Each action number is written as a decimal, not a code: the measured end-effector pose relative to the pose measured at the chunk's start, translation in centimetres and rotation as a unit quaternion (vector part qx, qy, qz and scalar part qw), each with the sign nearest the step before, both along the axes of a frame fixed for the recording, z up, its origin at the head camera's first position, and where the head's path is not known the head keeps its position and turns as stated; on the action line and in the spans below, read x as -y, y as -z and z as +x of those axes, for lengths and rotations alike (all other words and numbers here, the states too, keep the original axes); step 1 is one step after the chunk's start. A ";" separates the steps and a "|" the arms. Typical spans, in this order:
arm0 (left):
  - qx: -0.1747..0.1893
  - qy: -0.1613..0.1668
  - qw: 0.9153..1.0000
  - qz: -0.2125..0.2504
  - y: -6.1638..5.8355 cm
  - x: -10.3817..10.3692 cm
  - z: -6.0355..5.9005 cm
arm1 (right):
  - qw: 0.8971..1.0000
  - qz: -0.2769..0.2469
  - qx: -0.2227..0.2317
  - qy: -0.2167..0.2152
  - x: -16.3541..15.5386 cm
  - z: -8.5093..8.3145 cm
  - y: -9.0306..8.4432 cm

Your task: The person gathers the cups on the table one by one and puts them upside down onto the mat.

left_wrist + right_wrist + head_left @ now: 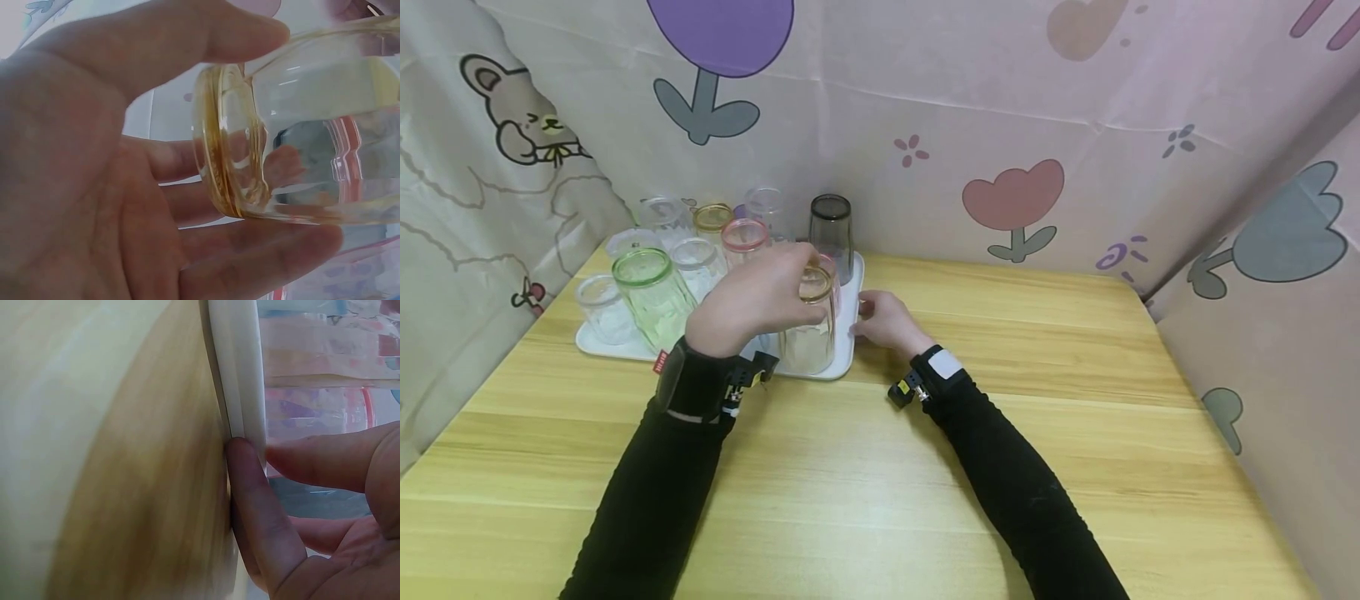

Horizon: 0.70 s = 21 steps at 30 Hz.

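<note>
My left hand (756, 287) grips a clear glass with an amber rim (807, 348) from above, at the front right corner of a white tray (844, 354). In the left wrist view the thumb lies along one side of this glass (312, 156) and the fingers curve round the other. At the tray's right edge, my right hand (889, 323) pinches the rim. Up close in the right wrist view, thumb and fingertips meet on either side of the white tray edge (240, 375). A pink-rimmed glass (827, 267) stands just behind the amber one, partly hidden.
More glasses crowd the tray: a green-rimmed one (655, 300), a red-rimmed one (747, 235), a dark grey one (831, 237), another amber-rimmed one (712, 218) and several clear ones. The wooden table (1037, 375) meets a patterned curtain (880, 108) at the back.
</note>
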<state>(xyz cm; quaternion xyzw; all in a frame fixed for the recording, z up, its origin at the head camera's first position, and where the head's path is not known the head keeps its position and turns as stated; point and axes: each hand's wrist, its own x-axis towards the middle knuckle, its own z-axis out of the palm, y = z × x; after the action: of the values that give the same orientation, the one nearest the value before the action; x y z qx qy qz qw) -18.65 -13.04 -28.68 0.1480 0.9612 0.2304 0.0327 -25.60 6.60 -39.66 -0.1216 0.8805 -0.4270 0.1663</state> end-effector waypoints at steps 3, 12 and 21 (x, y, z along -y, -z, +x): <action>0.002 0.004 1.000 0.001 0.1 0.0 -0.1 | 1.000 -0.003 0.001 0.002 0.0 -0.1 0.1; 0.022 0.017 0.999 -0.022 -0.2 -0.4 0.0 | 1.000 -0.008 0.006 0.011 -0.5 0.1 0.2; 0.025 0.017 0.999 -0.039 -0.3 -0.3 0.2 | 0.999 -0.039 0.019 0.030 -1.0 0.4 0.2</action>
<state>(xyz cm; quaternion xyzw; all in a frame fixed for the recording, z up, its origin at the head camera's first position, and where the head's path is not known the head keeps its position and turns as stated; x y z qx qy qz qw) -18.45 -12.70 -28.39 0.1567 0.9658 0.1955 0.0663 -25.16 7.58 -39.87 -0.0931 0.8632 -0.4677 0.1657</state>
